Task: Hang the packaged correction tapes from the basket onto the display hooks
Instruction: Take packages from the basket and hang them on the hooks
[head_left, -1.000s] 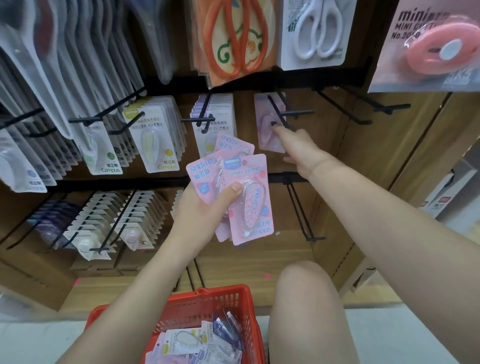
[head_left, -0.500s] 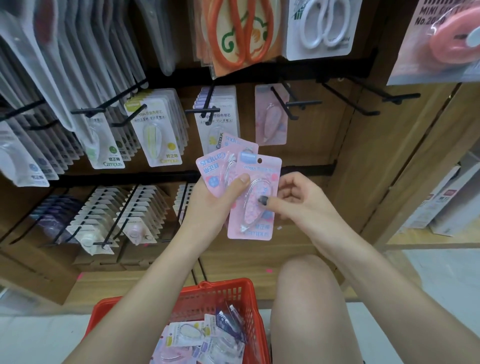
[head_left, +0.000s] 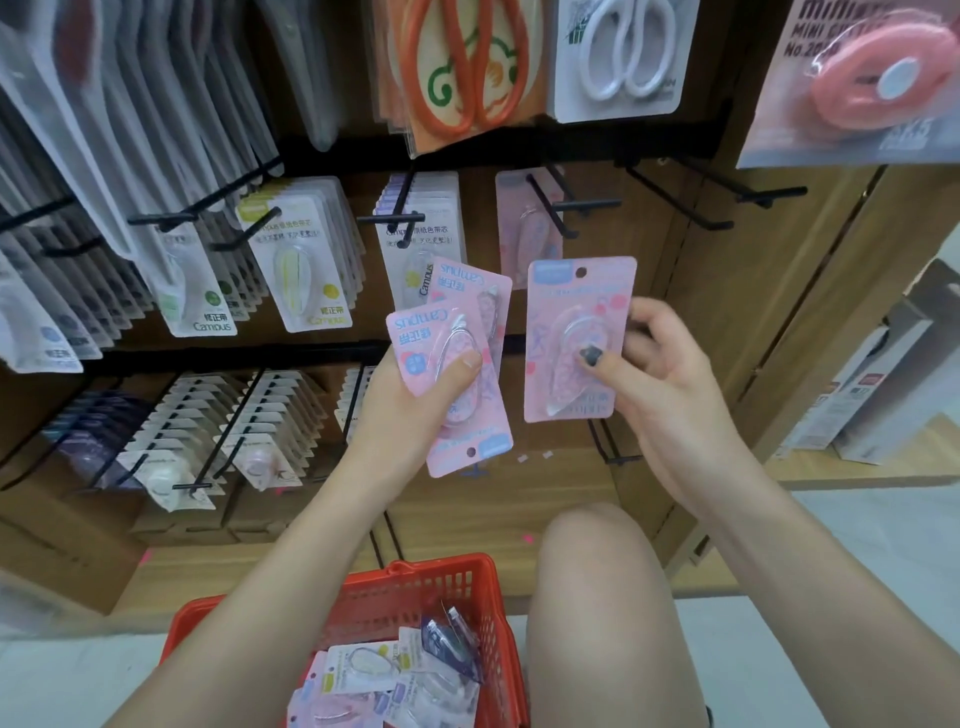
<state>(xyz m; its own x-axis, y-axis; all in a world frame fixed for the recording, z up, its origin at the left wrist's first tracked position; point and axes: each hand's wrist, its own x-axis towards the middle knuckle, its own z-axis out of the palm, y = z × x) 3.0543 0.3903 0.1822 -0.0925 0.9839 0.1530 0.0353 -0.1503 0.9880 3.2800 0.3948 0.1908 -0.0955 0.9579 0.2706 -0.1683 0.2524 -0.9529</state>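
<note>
- While more packs wait low down in the red basket (head_left: 374, 597), right by the person's knee (head_left: 597, 571), the hands work higher up. Some of those packs are white and some are pale pink or purple.
- Half a second ago the right hand (head_left: 670, 395) was only just touching the front pink pack in the bunch. Now it has pulled that pink pack (head_left: 576, 338) clear away to the right. The thumb presses on the clear bubble on the front and the fingers curl round the right edge and the back, so the pack is pinched tight.
- That pack is the right way up, with its little hang hole at the top.
- The left hand (head_left: 415, 400) keeps its grip on the other pink packs (head_left: 457, 364). The thumb lies across the front one and the fingers are tucked behind. These packs are upside down, with a hang hole at the bottom.
- A second ago the right hand was up at the pink hook (head_left: 550, 208). One pink pack hangs there at the back (head_left: 524, 228), and the hook has lots of bare rod left.
- So I think one pack is done, and the free pack is ready to go up to that same hook next.
- The hole is small, so it must line up with the hook tip.
</note>
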